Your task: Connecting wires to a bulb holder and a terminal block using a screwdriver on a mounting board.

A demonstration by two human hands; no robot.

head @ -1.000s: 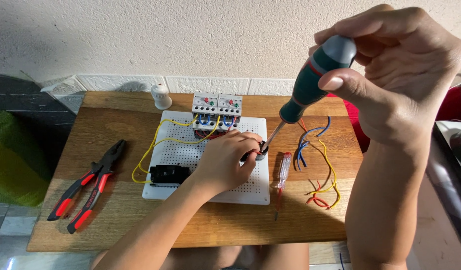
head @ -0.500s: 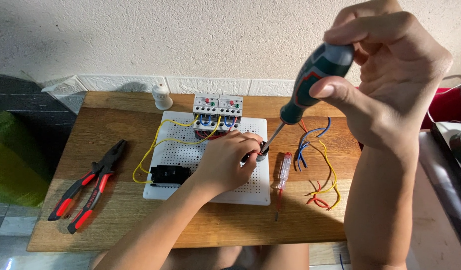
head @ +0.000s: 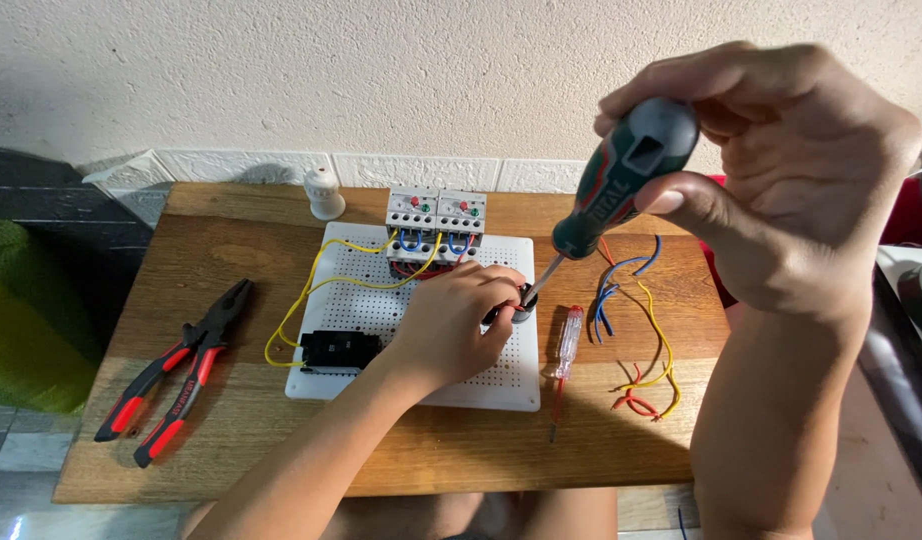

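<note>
right hand (head: 781,190) wrapped tight on green-black plastic-handled screwdriver (head: 621,185) | left hand (head: 456,325) pinching small black part (head: 524,300), 7 o'clock of tip | white perforated board (head: 501,375)

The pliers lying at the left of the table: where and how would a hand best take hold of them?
Grip the pliers by the two red-and-black handles, coming from above at the near left. They lie flat on the wooden table with handles splayed toward the front edge and the dark jaws pointing up toward the white perforated board, so the handles are free.

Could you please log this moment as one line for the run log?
right hand: grips green screwdriver | left hand: steadies small black part on white perforated board | tip at part
</note>
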